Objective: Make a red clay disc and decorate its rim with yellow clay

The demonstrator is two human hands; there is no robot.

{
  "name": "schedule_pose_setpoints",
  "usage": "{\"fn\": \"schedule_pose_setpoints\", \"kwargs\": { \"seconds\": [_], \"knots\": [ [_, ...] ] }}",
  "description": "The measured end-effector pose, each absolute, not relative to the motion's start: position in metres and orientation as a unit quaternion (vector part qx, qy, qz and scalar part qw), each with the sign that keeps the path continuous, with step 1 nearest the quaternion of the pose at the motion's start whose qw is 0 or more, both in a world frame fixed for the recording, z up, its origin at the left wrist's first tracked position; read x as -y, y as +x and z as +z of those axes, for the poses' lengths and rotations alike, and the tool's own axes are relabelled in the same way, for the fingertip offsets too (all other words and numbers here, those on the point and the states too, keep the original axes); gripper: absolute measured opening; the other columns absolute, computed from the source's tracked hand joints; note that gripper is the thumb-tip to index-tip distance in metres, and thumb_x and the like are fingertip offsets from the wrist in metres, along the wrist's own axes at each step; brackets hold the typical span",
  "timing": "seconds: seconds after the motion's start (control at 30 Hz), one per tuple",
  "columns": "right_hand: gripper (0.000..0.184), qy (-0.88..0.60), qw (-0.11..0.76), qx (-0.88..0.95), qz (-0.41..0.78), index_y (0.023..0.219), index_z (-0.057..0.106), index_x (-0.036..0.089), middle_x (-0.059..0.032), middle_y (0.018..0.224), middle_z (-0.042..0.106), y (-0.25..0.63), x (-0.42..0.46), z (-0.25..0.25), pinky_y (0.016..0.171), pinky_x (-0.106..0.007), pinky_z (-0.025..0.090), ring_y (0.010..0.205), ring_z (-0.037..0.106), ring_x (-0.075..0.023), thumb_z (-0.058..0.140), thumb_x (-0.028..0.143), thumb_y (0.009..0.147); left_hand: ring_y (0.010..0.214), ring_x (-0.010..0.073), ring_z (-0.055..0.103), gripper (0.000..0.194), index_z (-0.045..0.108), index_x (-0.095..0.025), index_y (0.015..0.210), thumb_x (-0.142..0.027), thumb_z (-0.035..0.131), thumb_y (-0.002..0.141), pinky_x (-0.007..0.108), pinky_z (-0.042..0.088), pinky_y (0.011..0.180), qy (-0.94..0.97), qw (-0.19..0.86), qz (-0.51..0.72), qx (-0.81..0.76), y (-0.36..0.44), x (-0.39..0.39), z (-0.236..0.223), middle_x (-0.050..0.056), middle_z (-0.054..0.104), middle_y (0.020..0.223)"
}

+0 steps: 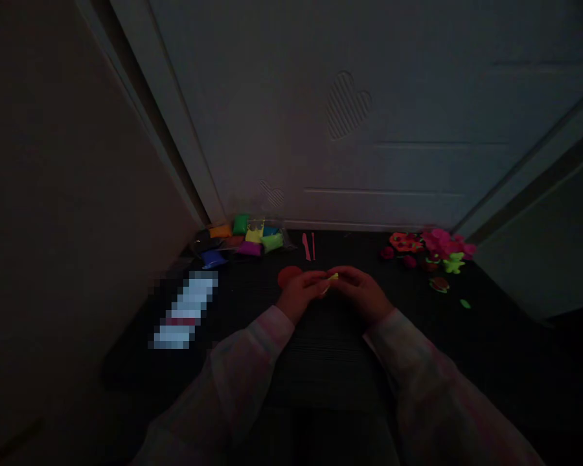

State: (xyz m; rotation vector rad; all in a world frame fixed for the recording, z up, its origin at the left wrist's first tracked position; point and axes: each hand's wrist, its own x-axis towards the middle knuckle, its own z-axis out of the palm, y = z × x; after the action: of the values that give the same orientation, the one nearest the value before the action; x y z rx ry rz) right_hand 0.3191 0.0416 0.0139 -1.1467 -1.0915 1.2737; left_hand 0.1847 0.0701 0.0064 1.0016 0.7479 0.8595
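Both my hands meet over the dark tabletop, with a small yellow piece of modelling clay point(334, 276) at their fingertips. My left hand point(298, 292) pinches it from the left, its fingers curled together. From the other side, my right hand point(363, 291) is closed on the same piece, hiding part of it. A flat red-orange disc point(287, 276) lies just behind my left hand, partly covered by it. Farther back are a pink plastic knife point(306, 246) and a thin pink stick tool point(313, 246).
Packets of coloured clay point(250, 239) sit at the back left, near a blurred bright screen point(187, 310). Pink moulds point(442, 243), a yellow-green bear figure point(453, 263) and a small green leaf-like piece point(465, 303) lie at right. A white door point(291, 116) closes off the back.
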Motion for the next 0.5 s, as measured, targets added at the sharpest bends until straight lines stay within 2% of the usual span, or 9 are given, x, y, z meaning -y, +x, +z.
{"fn": "schedule_pose_setpoints", "kwargs": {
  "seconds": [0.17, 0.4, 0.5],
  "knots": [
    [0.024, -0.483, 0.495, 0.526, 0.495, 0.08, 0.053, 0.022, 0.0023, 0.074, 0.057, 0.315, -0.039, 0.015, 0.066, -0.026, 0.041, 0.068, 0.054, -0.0113, 0.061, 0.023, 0.057, 0.05, 0.0059, 0.047, 0.033, 0.056, -0.012, 0.079, -0.025, 0.067, 0.051, 0.022, 0.035, 0.052, 0.468, 0.715, 0.377, -0.357, 0.182, -0.073, 0.002, -0.001, 0.056, 0.059],
    [0.014, -0.545, 0.393, 0.7, 0.241, 0.078, 0.057, 0.022, -0.0008, 0.072, 0.057, 0.312, -0.03, 0.022, 0.063, -0.027, 0.041, 0.068, 0.052, -0.0138, 0.051, 0.022, 0.065, 0.046, 0.0046, 0.046, 0.018, 0.054, -0.012, 0.063, -0.021, 0.065, 0.052, 0.019, 0.033, 0.049, 0.486, 0.702, 0.352, -0.385, 0.181, -0.075, -0.001, -0.004, 0.054, 0.052],
    [0.013, -0.558, 0.391, 0.695, 0.228, 0.075, 0.058, 0.022, -0.0004, 0.07, 0.058, 0.311, -0.027, 0.024, 0.062, -0.027, 0.041, 0.066, 0.052, -0.0135, 0.051, 0.021, 0.064, 0.045, 0.0043, 0.045, 0.017, 0.054, -0.012, 0.061, -0.022, 0.064, 0.052, 0.019, 0.032, 0.048, 0.479, 0.713, 0.346, -0.377, 0.181, -0.075, 0.001, -0.004, 0.054, 0.05]
  ]
}}
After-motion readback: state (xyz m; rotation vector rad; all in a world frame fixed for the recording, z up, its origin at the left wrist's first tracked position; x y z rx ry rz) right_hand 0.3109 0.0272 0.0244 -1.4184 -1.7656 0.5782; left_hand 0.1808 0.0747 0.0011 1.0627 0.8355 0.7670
